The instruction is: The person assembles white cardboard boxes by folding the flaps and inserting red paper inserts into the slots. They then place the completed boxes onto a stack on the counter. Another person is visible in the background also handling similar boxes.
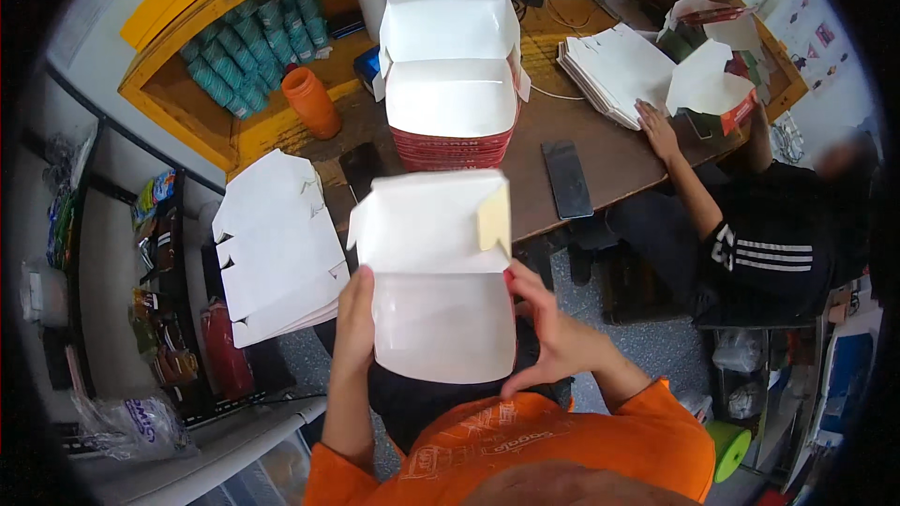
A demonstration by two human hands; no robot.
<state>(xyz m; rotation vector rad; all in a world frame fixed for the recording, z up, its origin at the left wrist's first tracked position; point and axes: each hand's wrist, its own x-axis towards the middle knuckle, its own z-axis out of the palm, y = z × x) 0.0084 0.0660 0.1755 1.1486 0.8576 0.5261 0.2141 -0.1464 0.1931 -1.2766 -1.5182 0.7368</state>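
Observation:
In front of my body is an open cardboard food box, white inside with red outside just showing at its right edge. Its lid stands up at the far side, and a pale yellow patch marks the lid's right corner. My left hand grips the box's left wall. Against the right wall rest the fingers of my right hand, its thumb spread toward the near corner. Just beyond, on the table, rises a tall stack of nested red and white boxes, the top one open.
Flat white cardboard sheets lie at left. An orange bottle, teal wrapped rolls and a dark phone are on the table. At right, another person's hand touches a pile of box blanks.

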